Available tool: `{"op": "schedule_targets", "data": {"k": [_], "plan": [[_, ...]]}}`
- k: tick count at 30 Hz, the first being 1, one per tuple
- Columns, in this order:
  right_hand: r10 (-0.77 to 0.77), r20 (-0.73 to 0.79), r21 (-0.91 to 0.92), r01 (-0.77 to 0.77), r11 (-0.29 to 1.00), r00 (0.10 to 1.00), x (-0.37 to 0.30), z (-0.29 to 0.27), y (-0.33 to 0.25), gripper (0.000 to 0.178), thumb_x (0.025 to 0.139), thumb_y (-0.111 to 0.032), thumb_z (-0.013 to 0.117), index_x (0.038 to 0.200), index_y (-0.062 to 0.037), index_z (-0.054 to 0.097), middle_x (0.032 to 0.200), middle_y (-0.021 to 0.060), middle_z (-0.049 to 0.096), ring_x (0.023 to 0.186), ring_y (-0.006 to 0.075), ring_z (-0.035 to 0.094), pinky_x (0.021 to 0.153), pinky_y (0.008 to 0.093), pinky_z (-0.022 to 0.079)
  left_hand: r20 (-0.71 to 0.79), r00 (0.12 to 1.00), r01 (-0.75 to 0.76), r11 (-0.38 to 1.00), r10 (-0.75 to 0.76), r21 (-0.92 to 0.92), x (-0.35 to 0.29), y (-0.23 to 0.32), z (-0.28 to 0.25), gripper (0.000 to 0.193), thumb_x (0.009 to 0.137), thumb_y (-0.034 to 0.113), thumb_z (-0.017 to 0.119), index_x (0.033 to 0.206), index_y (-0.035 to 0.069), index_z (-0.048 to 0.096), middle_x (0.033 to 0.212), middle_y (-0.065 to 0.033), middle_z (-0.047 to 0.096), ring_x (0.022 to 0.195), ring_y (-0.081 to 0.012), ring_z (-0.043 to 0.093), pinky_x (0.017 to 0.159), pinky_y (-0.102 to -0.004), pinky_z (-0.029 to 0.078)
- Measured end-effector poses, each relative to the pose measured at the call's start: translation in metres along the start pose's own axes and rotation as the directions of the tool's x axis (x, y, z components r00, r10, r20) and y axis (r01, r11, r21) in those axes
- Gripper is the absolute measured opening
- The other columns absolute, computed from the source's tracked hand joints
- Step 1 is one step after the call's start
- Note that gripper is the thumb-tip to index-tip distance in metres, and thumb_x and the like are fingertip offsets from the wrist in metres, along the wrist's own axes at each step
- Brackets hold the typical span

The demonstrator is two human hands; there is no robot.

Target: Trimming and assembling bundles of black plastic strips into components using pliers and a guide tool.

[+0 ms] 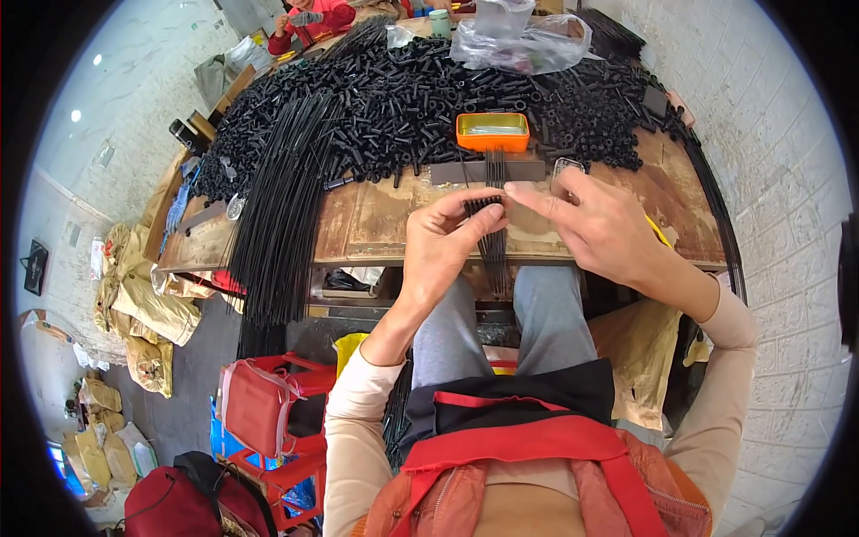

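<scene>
Worn bench (380, 234) | left hand (440, 240) pinches black rods (495, 249), probably light, springy; hold mid-length | right hand (601, 220): grip I cannot tell

The desk (371, 224) is rough, worn wood. The black tubes (385, 103) look like shiny plastic. The clear bag (528, 52) is crinkly plastic. The thin rods (495, 255) look smooth.

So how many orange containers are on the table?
1: the orange container sits beyond the left hand and right hand, beside the black tube pile; any others could be hidden.
</scene>
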State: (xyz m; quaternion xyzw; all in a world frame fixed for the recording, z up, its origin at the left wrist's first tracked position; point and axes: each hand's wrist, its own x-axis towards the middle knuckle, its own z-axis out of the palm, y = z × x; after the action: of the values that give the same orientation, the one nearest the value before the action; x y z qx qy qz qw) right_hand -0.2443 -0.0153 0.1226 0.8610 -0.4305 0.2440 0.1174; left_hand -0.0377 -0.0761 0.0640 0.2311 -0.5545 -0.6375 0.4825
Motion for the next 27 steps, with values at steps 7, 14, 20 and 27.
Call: {"op": "schedule_targets", "data": {"k": [7, 14, 20, 27], "plan": [[-0.040, 0.008, -0.054, 0.040, 0.998, 0.999, 0.000, 0.007, 0.003, 0.059, 0.077, -0.002, 0.060, 0.133, -0.0186, 0.057, 0.081, 0.0059, 0.046, 0.071, 0.0206, 0.055, 0.056, 0.0324, 0.048, -0.014, 0.999, 0.034, 0.999, -0.034, 0.026, 0.001, 0.008, 0.000, 0.021, 0.091, 0.002, 0.062, 0.111, -0.004, 0.065, 0.099, -0.0128, 0.070, 0.091, -0.0164, 0.068, 0.084, -0.0291, 0.058], [-0.254, -0.083, -0.277, 0.223, 0.935, 0.964, 0.005, 0.008, 0.009, 0.058, 0.071, -0.003, 0.062, 0.128, -0.0096, 0.060, 0.084, 0.0057, 0.053, 0.070, 0.0199, 0.056, 0.058, 0.0319, 0.047, 0.002, 1.000, -0.016, 1.000, 0.016, 0.003, 0.003, 0.004, -0.001, 0.020, 0.092, 0.001, 0.060, 0.111, -0.004, 0.065, 0.098, -0.0155, 0.070, 0.091, -0.0192, 0.069, 0.086, -0.0322, 0.058], [-0.294, -0.135, -0.255, 0.254, 0.933, 0.946, 0.005, 0.010, 0.010, 0.046, 0.068, -0.009, 0.065, 0.114, -0.0027, 0.064, 0.089, 0.0068, 0.058, 0.073, 0.0207, 0.059, 0.059, 0.0295, 0.049, 0.019, 1.000, 0.014, 1.000, -0.014, -0.012, 0.001, 0.006, -0.001, 0.021, 0.091, -0.001, 0.061, 0.111, -0.005, 0.065, 0.095, -0.0137, 0.070, 0.089, -0.0183, 0.069, 0.087, -0.0328, 0.058], [-0.379, -0.163, -0.171, 0.353, 0.920, 0.911, 0.014, 0.005, 0.007, 0.044, 0.066, -0.008, 0.067, 0.109, 0.0017, 0.064, 0.090, 0.0086, 0.060, 0.074, 0.0221, 0.060, 0.060, 0.0311, 0.050, 0.079, 0.992, 0.096, 0.993, -0.101, 0.065, 0.000, 0.009, -0.002, 0.026, 0.089, 0.001, 0.065, 0.115, -0.002, 0.066, 0.104, -0.0129, 0.070, 0.095, -0.0166, 0.068, 0.086, -0.0286, 0.057]]}}
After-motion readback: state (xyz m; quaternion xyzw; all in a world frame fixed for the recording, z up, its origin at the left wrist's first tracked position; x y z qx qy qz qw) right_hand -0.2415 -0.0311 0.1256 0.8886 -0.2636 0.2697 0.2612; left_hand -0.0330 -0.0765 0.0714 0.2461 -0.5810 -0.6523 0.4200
